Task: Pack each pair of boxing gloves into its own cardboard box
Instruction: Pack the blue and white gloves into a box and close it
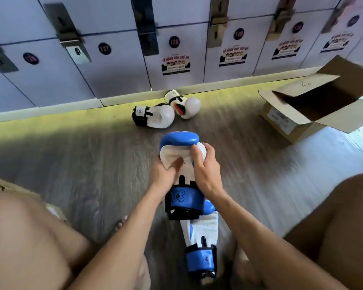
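Note:
I hold a blue and white boxing glove palm up over the floor. My left hand grips its white palm side and my right hand clasps its thumb and right edge. The second blue glove lies on the floor below it, cuff toward me. A pair of white gloves, one beside the other, rests on the floor by the lockers. An open cardboard box stands at the right with its flaps up; nothing shows inside it.
A wall of grey numbered lockers runs across the back. My bare knees frame the view at left and right. A second cardboard box peeks out behind my left knee. The floor is grey wood planks.

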